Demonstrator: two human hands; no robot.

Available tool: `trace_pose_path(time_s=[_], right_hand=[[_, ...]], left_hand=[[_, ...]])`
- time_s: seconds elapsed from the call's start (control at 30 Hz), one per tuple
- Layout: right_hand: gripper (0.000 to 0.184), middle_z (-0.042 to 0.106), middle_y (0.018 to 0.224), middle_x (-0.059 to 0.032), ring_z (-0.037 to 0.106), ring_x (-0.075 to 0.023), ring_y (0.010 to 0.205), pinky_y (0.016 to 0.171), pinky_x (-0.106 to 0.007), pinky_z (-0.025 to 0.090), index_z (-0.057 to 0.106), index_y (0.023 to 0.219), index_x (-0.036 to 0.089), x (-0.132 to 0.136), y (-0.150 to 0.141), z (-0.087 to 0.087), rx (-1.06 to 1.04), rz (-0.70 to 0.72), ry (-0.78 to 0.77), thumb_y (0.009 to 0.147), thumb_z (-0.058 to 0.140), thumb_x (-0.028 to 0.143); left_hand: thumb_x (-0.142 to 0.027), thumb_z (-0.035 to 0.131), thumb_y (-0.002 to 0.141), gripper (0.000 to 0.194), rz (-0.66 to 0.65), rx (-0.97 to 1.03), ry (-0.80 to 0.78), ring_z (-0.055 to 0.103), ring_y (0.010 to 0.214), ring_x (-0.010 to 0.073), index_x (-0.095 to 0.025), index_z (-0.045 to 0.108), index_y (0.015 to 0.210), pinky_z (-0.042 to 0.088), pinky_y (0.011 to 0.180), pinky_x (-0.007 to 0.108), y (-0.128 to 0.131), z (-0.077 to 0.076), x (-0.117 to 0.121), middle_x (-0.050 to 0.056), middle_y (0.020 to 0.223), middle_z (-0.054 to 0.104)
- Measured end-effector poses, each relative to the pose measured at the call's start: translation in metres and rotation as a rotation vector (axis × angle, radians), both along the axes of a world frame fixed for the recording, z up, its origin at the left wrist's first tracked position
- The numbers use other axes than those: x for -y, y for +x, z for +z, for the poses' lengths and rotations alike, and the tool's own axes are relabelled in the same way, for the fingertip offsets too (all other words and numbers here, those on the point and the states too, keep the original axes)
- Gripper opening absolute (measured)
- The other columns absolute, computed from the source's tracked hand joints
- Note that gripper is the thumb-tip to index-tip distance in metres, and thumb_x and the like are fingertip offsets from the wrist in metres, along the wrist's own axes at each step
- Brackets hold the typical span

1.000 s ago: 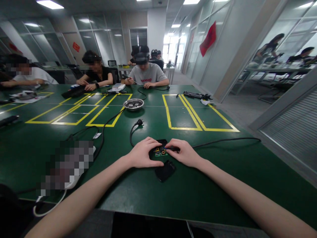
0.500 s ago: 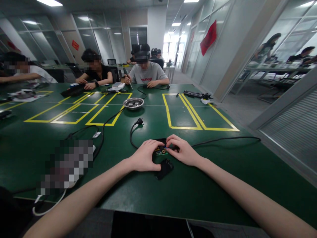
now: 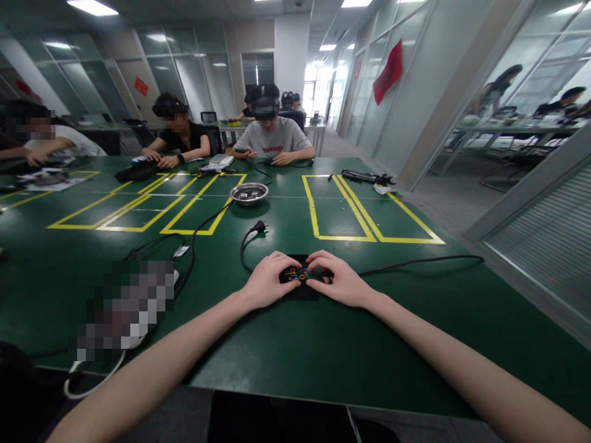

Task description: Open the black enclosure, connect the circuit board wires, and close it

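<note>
Just in front of me on the green table, a small circuit board [image 3: 302, 277] with ring-shaped coils is held between my two hands. My left hand [image 3: 270, 282] grips its left end, thumb near and fingers on the far side. My right hand [image 3: 340, 282] is closed on the right end, where a black cable [image 3: 383, 268] comes in. Under the board, black casing [image 3: 305, 295] shows at the near and far edges; how they fit together is hidden by my fingers. A black plug [image 3: 261, 226] on a curved cord lies beyond my left hand.
A metal bowl [image 3: 249, 194] with small metal parts stands farther back. A blurred-out object [image 3: 129, 304] with cables lies at left. Yellow tape [image 3: 346, 238] marks rectangles on the tabletop. A black folded tripod-like item [image 3: 367, 178] is at back right. Several people work across the table.
The black piece that lay askew by my left thumb now sits squarely under the board. My left thumb has moved up onto the board, and my right fingers have shifted their hold.
</note>
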State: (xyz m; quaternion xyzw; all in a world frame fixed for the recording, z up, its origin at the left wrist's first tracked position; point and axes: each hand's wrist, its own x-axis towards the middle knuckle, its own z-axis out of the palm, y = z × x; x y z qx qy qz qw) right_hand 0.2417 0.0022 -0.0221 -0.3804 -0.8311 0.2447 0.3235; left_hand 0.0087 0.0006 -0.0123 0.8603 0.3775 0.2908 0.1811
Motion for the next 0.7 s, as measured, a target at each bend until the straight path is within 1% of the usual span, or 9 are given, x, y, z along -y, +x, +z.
trace_pose_path(time_s=[0.13, 0.2, 0.27, 0.3, 0.4, 0.5, 0.6, 0.67, 0.7], right_hand=[[0.012, 0.067, 0.110, -0.0082, 0.068, -0.0209, 0.090, 0.079, -0.035, 0.057, 0.067, 0.094, 0.022, 0.001, -0.005, -0.003, 0.000, -0.068, 0.092, 0.083, 0.071, 0.026], [0.014, 0.067, 0.108, -0.0081, 0.068, -0.0225, 0.095, 0.082, -0.036, 0.058, 0.068, 0.096, 0.022, 0.002, -0.007, -0.004, -0.006, -0.108, 0.130, 0.083, 0.071, 0.026], [0.016, 0.067, 0.112, -0.0084, 0.068, -0.0205, 0.089, 0.073, -0.032, 0.058, 0.067, 0.099, 0.022, 0.004, -0.009, -0.004, -0.015, -0.127, 0.125, 0.084, 0.070, 0.026], [0.017, 0.066, 0.114, -0.0086, 0.068, -0.0185, 0.083, 0.067, -0.030, 0.058, 0.067, 0.100, 0.022, 0.005, -0.010, -0.003, -0.021, -0.131, 0.113, 0.084, 0.070, 0.026], [0.018, 0.064, 0.115, -0.0096, 0.062, -0.0136, 0.067, 0.057, -0.028, 0.055, 0.067, 0.103, 0.021, 0.008, -0.009, 0.003, -0.056, -0.164, 0.110, 0.087, 0.068, 0.029], [0.017, 0.066, 0.112, -0.0110, 0.063, -0.0147, 0.067, 0.056, -0.028, 0.053, 0.067, 0.104, 0.019, 0.008, -0.005, 0.009, -0.096, -0.211, 0.192, 0.092, 0.062, 0.030], [0.014, 0.071, 0.090, -0.0066, 0.061, -0.0150, 0.062, 0.054, -0.027, 0.049, 0.069, 0.099, 0.019, 0.005, 0.004, 0.013, -0.056, -0.199, 0.249, 0.093, 0.060, 0.028], [0.014, 0.070, 0.075, -0.0031, 0.060, -0.0144, 0.058, 0.055, -0.026, 0.047, 0.070, 0.090, 0.020, 0.003, 0.012, 0.013, 0.016, -0.094, 0.253, 0.094, 0.059, 0.027], [0.017, 0.070, 0.072, -0.0026, 0.061, -0.0145, 0.058, 0.056, -0.026, 0.047, 0.070, 0.086, 0.020, 0.002, 0.014, 0.013, 0.054, -0.023, 0.261, 0.095, 0.058, 0.028]], left_hand=[[-0.038, 0.078, 0.081, 0.025, 0.066, -0.003, 0.102, 0.060, 0.111, 0.0269, -0.021, 0.069, 0.098, 0.052, 0.096, 0.040, -0.010, 0.007, -0.004, 0.009, 0.115, 0.062], [-0.034, 0.070, 0.086, 0.017, 0.072, -0.051, 0.092, 0.062, 0.102, 0.0238, -0.020, 0.067, 0.096, 0.052, 0.089, 0.036, -0.018, 0.011, -0.008, 0.007, 0.109, 0.061], [-0.027, 0.064, 0.087, 0.009, 0.001, -0.131, 0.004, 0.061, 0.080, 0.0176, -0.020, 0.064, 0.093, 0.050, 0.074, 0.030, -0.027, 0.012, -0.013, 0.003, 0.095, 0.062], [-0.026, 0.064, 0.087, 0.007, -0.037, -0.169, -0.024, 0.059, 0.075, 0.0167, -0.020, 0.064, 0.090, 0.048, 0.071, 0.029, -0.030, 0.012, -0.015, 0.001, 0.088, 0.061], [-0.025, 0.059, 0.090, 0.007, -0.042, -0.157, -0.042, 0.056, 0.073, 0.0160, -0.020, 0.063, 0.090, 0.044, 0.068, 0.027, -0.034, 0.011, -0.019, 0.000, 0.082, 0.060], [-0.027, 0.056, 0.092, 0.011, -0.036, -0.046, -0.074, 0.054, 0.072, 0.0151, -0.018, 0.061, 0.088, 0.043, 0.068, 0.027, -0.032, 0.015, -0.017, 0.000, 0.081, 0.059], [-0.025, 0.057, 0.089, 0.011, -0.081, 0.053, -0.168, 0.051, 0.068, 0.0128, -0.017, 0.060, 0.082, 0.041, 0.064, 0.024, -0.029, 0.021, -0.012, -0.001, 0.076, 0.057], [-0.024, 0.059, 0.086, 0.010, -0.131, 0.075, -0.234, 0.048, 0.063, 0.0111, -0.016, 0.060, 0.079, 0.039, 0.060, 0.023, -0.028, 0.022, -0.008, -0.003, 0.071, 0.054], [-0.023, 0.060, 0.084, 0.009, -0.152, 0.071, -0.260, 0.047, 0.062, 0.0105, -0.016, 0.060, 0.079, 0.037, 0.059, 0.022, -0.028, 0.021, -0.007, -0.003, 0.068, 0.052]])
